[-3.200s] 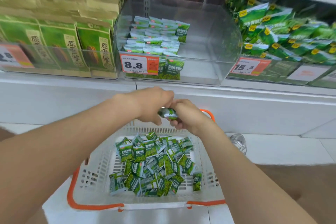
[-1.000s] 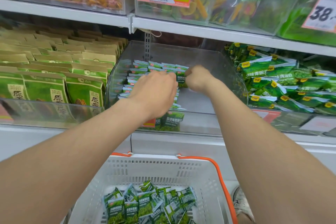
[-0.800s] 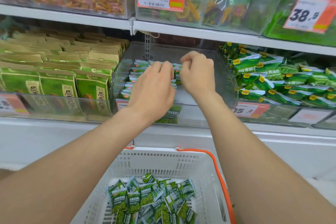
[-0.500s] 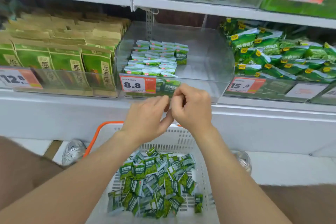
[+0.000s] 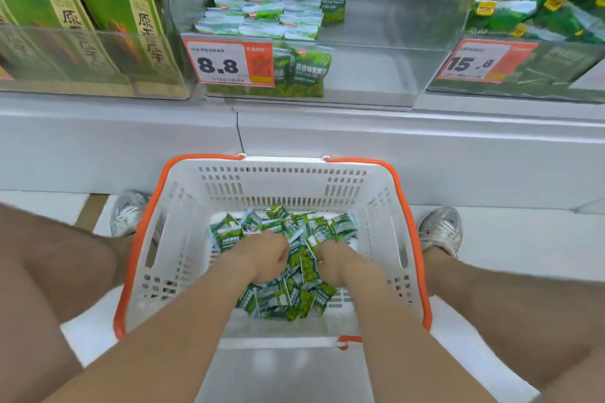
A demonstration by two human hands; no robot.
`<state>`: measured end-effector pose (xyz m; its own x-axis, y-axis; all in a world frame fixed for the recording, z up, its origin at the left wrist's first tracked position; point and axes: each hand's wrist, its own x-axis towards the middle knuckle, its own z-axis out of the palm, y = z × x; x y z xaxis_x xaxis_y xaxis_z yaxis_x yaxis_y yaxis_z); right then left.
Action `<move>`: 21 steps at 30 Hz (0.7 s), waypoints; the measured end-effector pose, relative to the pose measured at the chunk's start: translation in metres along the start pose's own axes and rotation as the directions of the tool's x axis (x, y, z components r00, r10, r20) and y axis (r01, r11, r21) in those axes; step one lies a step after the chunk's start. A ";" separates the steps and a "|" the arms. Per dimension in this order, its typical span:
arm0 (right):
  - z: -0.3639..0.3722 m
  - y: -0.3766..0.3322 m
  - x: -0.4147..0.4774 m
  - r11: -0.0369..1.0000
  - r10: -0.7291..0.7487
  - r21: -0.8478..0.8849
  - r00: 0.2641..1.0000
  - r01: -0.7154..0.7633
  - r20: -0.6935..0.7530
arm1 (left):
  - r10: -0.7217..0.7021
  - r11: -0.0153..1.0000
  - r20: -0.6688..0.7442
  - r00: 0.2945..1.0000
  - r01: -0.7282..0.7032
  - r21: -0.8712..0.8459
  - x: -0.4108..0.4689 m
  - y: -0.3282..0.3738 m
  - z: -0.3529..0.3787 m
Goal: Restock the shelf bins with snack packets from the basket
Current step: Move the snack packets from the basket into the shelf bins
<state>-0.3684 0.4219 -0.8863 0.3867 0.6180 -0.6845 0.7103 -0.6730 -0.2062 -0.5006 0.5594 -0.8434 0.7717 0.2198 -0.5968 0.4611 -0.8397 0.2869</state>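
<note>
Both hands dropped: left hand and right hand amid basket packets.

Fingers of the left hand and right hand vanish into the heap of small green snack packets in the white plastic basket; any grip is hidden. At upper left tall green paper bags, and at upper right glossy green bags, are cropped by the frame. Small print on the white-and-orange price tag is blurred

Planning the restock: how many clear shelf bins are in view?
3: the left bin holds tall green bags, the middle bin small packets, the right bin larger green packs. More may lie outside the frame.
</note>
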 end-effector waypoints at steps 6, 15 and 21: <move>0.025 0.007 0.017 0.999 -0.045 0.006 0.996 0.046 -0.079 | -0.002 0.998 -0.012 1.000 0.001 -0.068 0.016 -0.005 0.005; 0.046 -0.003 0.020 0.972 -0.007 -0.235 0.999 0.015 0.038 | -0.020 0.993 -0.019 1.000 0.018 -0.119 0.011 -0.011 0.012; 0.035 -0.011 0.019 0.981 -0.069 -0.183 0.998 0.068 0.003 | -0.041 0.991 -0.020 0.999 0.038 -0.131 0.007 -0.018 0.014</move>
<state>-0.3890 0.4267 -0.9217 0.3351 0.6618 -0.6706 0.8306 -0.5435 -0.1213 -0.5094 0.5697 -0.8634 0.7608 0.2634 -0.5931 0.5433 -0.7583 0.3602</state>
